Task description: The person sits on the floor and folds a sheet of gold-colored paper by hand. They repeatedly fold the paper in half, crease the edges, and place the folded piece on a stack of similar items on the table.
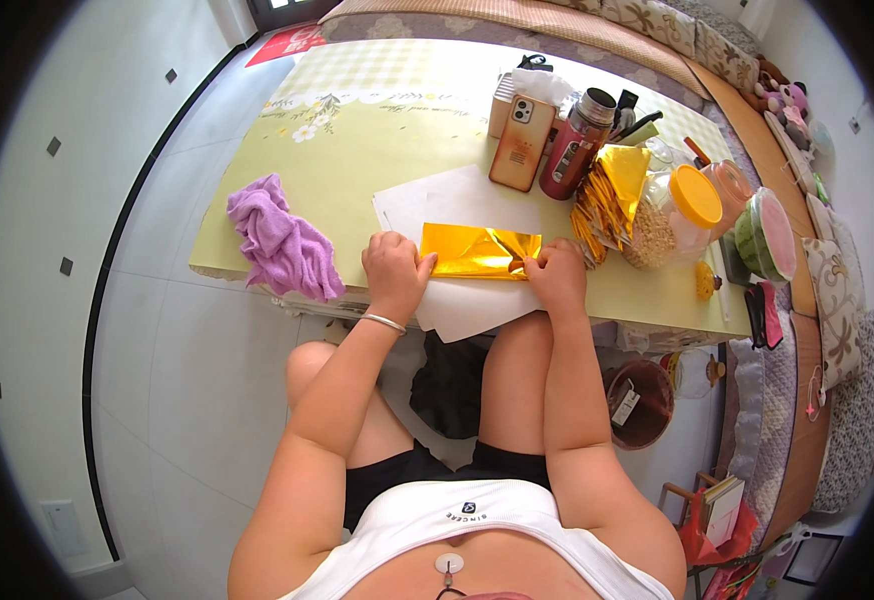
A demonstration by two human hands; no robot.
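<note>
- Shiny gold foil sheet (pixel 479 251), folded into a flat strip, lying on white paper sheets (pixel 467 205) at the near edge of a pale yellow-green table (pixel 357 150).
- Left hand (pixel 395 272) at the strip's left end, fingers curled down, thumb and fingertips pressed onto the foil's edge; silver bangle (pixel 385 322) on that wrist.
- Right hand (pixel 557 275) at the strip's right end, fingers bent and pinched closed on the foil's corner.
- Crumpled purple cloth (pixel 282 240) on the table, well to the left of the left hand.
- Stack of folded gold foil pieces (pixel 607 200) just beyond the right hand, leaning beside a clear jar with an orange lid (pixel 672 215).
- Orange-cased phone (pixel 523 142) propped upright behind the paper, a dark red flask (pixel 577 145) touching its right side.
- Clear tub with a pink lid (pixel 767 235) further right, near the table's edge.
</note>
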